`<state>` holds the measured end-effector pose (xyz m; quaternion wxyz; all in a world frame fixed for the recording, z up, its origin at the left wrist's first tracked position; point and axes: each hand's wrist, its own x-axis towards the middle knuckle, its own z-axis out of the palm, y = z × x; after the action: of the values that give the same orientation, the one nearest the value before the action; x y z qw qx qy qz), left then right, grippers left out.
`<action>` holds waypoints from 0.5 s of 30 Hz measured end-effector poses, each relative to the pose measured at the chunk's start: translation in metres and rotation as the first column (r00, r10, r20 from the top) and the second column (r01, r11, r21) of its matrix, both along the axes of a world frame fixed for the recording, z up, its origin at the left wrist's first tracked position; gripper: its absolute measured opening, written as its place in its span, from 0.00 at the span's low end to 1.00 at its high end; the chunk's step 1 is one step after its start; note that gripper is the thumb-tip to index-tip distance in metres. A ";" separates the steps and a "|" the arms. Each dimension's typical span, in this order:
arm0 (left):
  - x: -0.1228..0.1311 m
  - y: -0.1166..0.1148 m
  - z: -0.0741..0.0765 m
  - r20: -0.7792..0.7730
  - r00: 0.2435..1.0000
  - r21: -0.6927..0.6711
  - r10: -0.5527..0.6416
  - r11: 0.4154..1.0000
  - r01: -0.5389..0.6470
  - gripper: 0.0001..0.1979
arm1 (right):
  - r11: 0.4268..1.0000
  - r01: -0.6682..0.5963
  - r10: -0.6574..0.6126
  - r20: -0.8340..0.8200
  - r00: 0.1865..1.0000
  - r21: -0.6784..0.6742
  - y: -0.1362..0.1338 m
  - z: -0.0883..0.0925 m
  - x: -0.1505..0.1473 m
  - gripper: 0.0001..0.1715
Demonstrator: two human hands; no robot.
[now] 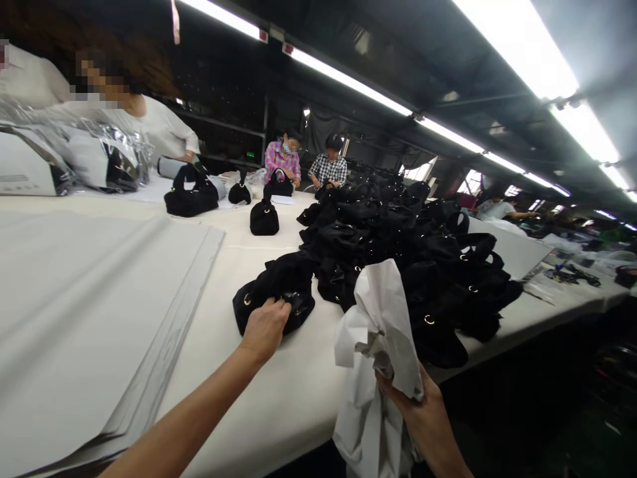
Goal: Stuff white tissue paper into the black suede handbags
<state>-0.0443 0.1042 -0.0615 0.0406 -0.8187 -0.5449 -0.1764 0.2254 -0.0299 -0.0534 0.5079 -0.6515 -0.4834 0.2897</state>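
My left hand [265,326] is closed on the near edge of a small black fabric bag [277,288] lying on the white table [279,392]. My right hand [417,406] grips a crumpled wad of white tissue paper [379,317], held upright just off the table's front edge. Right behind the paper rises a large heap of black bags [413,259] with gold rings.
A thick stack of white paper sheets [94,312] covers the table's left side. Three stuffed black bags [264,218] stand farther back. A person in white [149,123] works at far left, two seated people [303,164] at the far end. The table edge drops off at right.
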 end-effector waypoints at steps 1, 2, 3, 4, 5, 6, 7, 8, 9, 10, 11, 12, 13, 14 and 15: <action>-0.012 -0.010 0.002 0.003 1.000 -0.003 -0.031 1.000 0.031 0.17 | 1.000 0.029 -0.029 -0.005 1.000 -0.003 -0.003 0.001 0.007 0.35; -0.026 -0.022 0.003 0.007 0.999 -0.007 -0.051 0.999 0.051 0.16 | 0.998 0.060 -0.060 -0.012 0.998 -0.004 -0.006 0.002 0.014 0.34; -0.043 -0.035 0.001 0.017 0.998 -0.010 -0.056 0.998 0.056 0.17 | 0.996 0.086 -0.086 -0.015 0.996 -0.007 -0.008 0.003 0.020 0.33; -0.059 -0.049 -0.002 0.057 0.996 -0.018 -0.074 0.997 0.075 0.18 | 0.995 0.103 -0.103 -0.011 0.995 -0.010 -0.010 0.004 0.025 0.33; -0.076 -0.061 -0.007 0.107 0.992 -0.034 -0.068 0.997 0.072 0.19 | 0.994 0.107 -0.107 0.001 0.994 -0.011 -0.011 0.005 0.028 0.32; -0.091 -0.073 -0.012 0.167 0.984 -0.059 -0.067 0.995 0.078 0.19 | 0.996 0.093 -0.093 0.016 0.996 -0.014 -0.011 0.005 0.028 0.31; -0.103 -0.084 -0.018 0.240 0.969 -0.080 -0.058 0.994 0.080 0.19 | 0.998 0.062 -0.062 0.031 0.998 -0.020 -0.010 0.005 0.024 0.30; -0.113 -0.093 -0.022 0.315 0.948 -0.099 -0.034 0.993 0.068 0.18 | 0.999 0.021 -0.020 0.043 0.999 -0.025 -0.008 0.005 0.017 0.29; -0.120 -0.101 -0.025 0.390 0.921 -0.119 0.008 0.992 0.042 0.17 | 1.000 -0.023 0.024 0.054 0.998 -0.017 -0.006 0.006 0.008 0.28; -0.124 -0.107 -0.026 0.463 0.883 -0.140 0.072 0.990 -0.008 0.14 | 0.998 -0.064 0.063 0.069 0.996 0.011 -0.003 0.008 -0.004 0.27; -0.125 -0.111 -0.026 0.528 0.834 -0.168 0.158 0.983 -0.079 0.12 | 0.994 -0.094 0.089 0.092 0.992 0.056 0.000 0.011 -0.016 0.25; -0.125 -0.112 -0.023 0.579 0.773 -0.211 0.258 0.964 -0.163 0.12 | 0.987 -0.105 0.090 0.124 0.988 0.118 0.003 0.016 -0.028 0.24; -0.123 -0.112 -0.019 0.611 0.705 -0.261 0.359 0.933 -0.249 0.15 | 0.977 -0.084 0.054 0.157 0.986 0.196 0.007 0.022 -0.039 0.23; -0.120 -0.108 -0.015 0.627 0.638 -0.305 0.448 0.894 -0.328 0.20 | 0.956 -0.027 -0.026 0.177 0.984 0.291 0.010 0.029 -0.048 0.23; -0.117 -0.103 -0.011 0.624 0.592 -0.340 0.509 0.860 -0.381 0.28 | 0.923 0.040 -0.118 0.185 0.976 0.382 0.012 0.036 -0.055 0.23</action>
<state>-0.1608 0.0011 -0.0730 -0.1945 -0.5279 -0.7194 -0.4074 0.1700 -0.0175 -0.0177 0.5823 -0.5873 -0.5528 0.1024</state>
